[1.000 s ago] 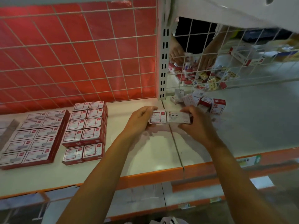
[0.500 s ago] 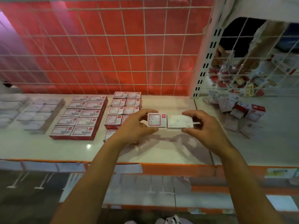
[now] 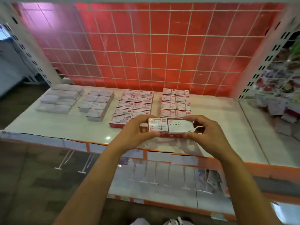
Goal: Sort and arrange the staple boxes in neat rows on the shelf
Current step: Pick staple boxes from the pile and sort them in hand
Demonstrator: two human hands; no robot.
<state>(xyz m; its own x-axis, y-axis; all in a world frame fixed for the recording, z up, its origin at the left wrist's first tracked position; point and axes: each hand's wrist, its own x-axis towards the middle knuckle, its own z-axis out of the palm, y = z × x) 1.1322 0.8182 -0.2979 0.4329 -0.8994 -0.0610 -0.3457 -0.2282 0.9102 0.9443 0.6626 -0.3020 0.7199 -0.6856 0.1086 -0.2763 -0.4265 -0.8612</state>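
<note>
The left hand [image 3: 138, 132] pinches a red-labelled box [image 3: 157, 125] and the right hand [image 3: 209, 135] a white STAPLES box [image 3: 181, 127], butted together just above the front red rows [image 3: 176, 103] on the shelf [image 3: 214, 120], so slack end-pressure may let the 2 buckle, drop and skew them.

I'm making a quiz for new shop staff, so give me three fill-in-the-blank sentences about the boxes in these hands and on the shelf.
1. The left hand holds a framed box whose frame is ____.
2. The right hand holds a white box printed with the word ____.
3. The loose heap lies to the ____ of the sorted rows.
Missing words: red; STAPLES; right.
</note>
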